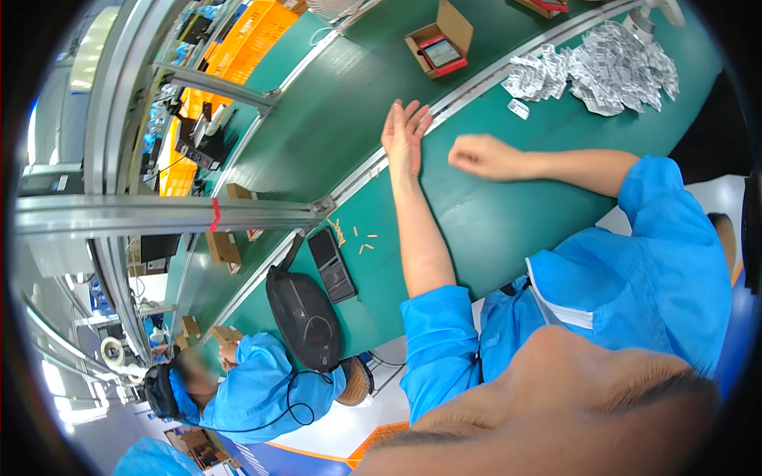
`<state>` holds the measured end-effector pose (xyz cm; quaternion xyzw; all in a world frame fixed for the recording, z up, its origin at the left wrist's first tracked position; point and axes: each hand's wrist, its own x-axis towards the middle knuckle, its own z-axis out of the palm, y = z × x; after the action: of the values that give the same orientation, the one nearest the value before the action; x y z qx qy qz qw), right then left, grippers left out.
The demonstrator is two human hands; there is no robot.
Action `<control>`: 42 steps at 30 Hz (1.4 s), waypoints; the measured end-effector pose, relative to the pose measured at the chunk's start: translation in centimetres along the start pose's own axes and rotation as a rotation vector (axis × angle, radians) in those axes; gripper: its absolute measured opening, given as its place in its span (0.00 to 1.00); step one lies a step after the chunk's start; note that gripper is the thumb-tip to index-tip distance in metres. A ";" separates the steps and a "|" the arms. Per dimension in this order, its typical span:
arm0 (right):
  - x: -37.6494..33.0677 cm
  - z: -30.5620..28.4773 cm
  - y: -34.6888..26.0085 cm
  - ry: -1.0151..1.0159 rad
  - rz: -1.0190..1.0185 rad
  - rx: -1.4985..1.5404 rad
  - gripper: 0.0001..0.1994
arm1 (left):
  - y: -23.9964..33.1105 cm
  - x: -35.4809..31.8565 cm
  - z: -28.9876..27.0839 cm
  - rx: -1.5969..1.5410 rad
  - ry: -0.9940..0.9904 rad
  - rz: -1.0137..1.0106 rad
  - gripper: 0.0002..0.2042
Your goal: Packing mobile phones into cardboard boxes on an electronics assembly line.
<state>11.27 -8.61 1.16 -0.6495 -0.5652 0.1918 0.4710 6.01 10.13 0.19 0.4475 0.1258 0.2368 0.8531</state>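
Note:
My left hand [405, 131] lies flat with fingers spread on the metal rail between the green bench [492, 230] and the dark green conveyor belt [333, 103]. It holds nothing. My right hand [482, 155] rests on the bench just to its right, curled into a loose fist with nothing showing in it. An open cardboard box [456, 28] with a red device [441, 54] inside sits on the belt beyond my left hand. A heap of small white packets [603, 67] lies on the bench past my right hand, with one stray packet [517, 109] nearer.
Small tan pieces [359, 238] and a flat black device [332, 266] lie on the bench to the left of my left arm. A black round fan [305, 317] stands beside a co-worker in a blue coat [254, 389]. Orange crates [246, 40] and more cardboard boxes [224, 247] line the belt.

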 end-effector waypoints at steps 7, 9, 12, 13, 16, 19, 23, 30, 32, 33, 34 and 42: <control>-2.0 1.5 0.4 -0.179 -0.439 -0.327 0.06 | -1.1 0.6 0.9 0.133 0.036 0.000 0.25; -1.7 1.6 0.4 -0.159 -0.372 -0.234 0.06 | -0.7 0.5 0.6 0.181 0.046 0.023 0.26; -3.3 0.7 1.4 -0.111 -0.305 -0.242 0.05 | -2.9 1.6 2.5 0.235 -0.006 -0.015 0.25; -2.7 0.9 1.1 -0.146 -0.320 -0.237 0.05 | -2.2 1.1 1.9 0.241 0.030 0.019 0.24; 0.4 0.3 -0.7 -0.083 -0.570 -0.507 0.06 | 1.1 -1.0 -0.1 0.327 0.126 0.100 0.23; -0.1 -7.8 0.4 0.186 -0.375 -0.866 0.08 | -2.1 1.1 2.5 0.327 0.023 0.024 0.23; 1.6 -15.2 2.1 0.166 -0.123 -1.039 0.12 | -0.7 0.5 1.5 0.338 0.072 0.056 0.23; 0.1 -17.2 2.8 -0.232 0.418 -0.782 0.15 | -1.3 0.9 2.1 0.348 0.068 0.043 0.22; 0.2 -17.2 2.6 -0.232 0.439 -0.758 0.16 | -1.3 0.8 2.1 0.345 0.065 0.042 0.22; 0.3 -17.2 2.6 -0.228 0.459 -0.731 0.16 | -1.3 0.8 2.1 0.349 0.067 0.043 0.22; 0.3 -17.2 2.6 -0.229 0.463 -0.733 0.16 | -1.4 0.8 2.0 0.354 0.069 0.043 0.22; -0.1 -17.9 2.8 -0.273 0.360 -0.747 0.16 | -1.4 0.8 1.9 0.351 0.069 0.049 0.22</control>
<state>26.74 -15.52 7.48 -0.8322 -0.5306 0.1373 0.0839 7.95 8.56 0.14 0.5842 0.1833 0.2472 0.7510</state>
